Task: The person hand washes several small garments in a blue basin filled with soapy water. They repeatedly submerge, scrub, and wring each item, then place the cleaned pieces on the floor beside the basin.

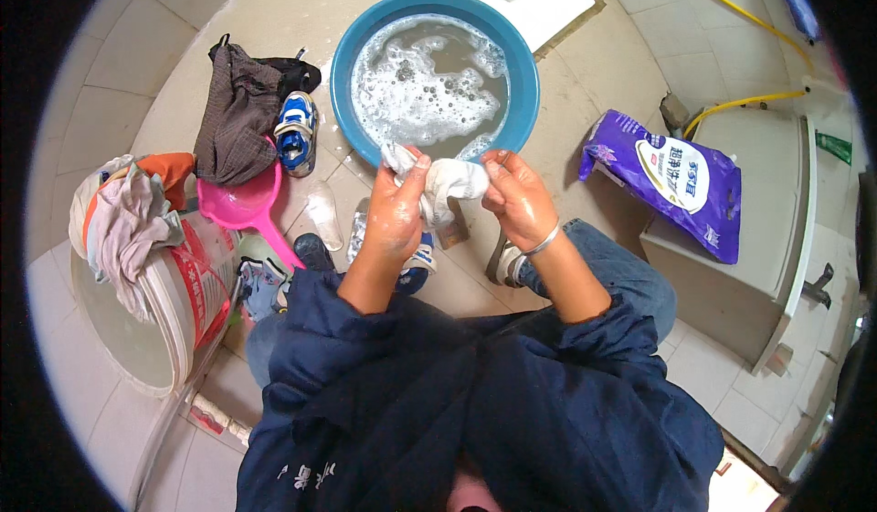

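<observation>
A wet white sock-like cloth [447,186] is stretched between my hands at the near rim of a blue plastic basin [344,111]. My left hand [401,204] grips its left end, thumb on top. At its right end, my right hand [517,200] pinches the fabric between thumb and fingers, a metal bangle round the wrist. Both hands look wet. Cloudy water with white suds [425,94] fills much of the basin.
Left lie dark trousers [240,108], a blue-and-white shoe [296,132], a pink plastic dipper [240,204] and a bucket [164,299] draped with clothes. A squat toilet [562,5] lies beyond the basin. Right, a purple detergent bag [712,221] rests on a grey box-like fixture [767,183].
</observation>
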The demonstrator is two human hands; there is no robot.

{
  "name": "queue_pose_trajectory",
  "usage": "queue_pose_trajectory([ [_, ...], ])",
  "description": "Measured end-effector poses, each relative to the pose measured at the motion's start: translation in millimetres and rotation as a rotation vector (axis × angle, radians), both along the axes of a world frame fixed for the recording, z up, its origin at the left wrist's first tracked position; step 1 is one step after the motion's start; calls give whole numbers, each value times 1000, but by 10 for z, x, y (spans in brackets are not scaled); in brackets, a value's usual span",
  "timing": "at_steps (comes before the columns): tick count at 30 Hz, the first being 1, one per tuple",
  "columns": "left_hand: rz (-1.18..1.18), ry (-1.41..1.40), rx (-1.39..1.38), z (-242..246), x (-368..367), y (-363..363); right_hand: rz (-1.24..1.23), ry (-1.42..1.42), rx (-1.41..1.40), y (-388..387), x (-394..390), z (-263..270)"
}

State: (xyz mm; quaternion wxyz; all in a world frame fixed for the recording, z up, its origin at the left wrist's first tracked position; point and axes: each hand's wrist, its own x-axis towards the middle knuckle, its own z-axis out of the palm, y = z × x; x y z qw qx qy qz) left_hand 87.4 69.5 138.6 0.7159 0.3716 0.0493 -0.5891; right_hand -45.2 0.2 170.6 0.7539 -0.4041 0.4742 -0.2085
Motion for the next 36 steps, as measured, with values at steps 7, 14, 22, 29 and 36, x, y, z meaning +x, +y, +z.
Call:
queue_pose_trajectory([
  [7, -45, -438, 60, 37, -65, 36, 32, 244, 169, 88, 150, -96],
  [14, 23, -701, 264, -92, -212, 33, 218, 182, -688, 353, 204, -30],
  [22, -81, -225, 190, -26, -218, 37, 269, 423, -1188, 456, 309, -76],
  [29, -74, -203, 147, -28, -373, 109, 284, 648, -1131, 392, 249, -182],
  [36, -27, 4, 139, -115, -446, 150, 261, 511, -1022, 240, 251, -153],
])
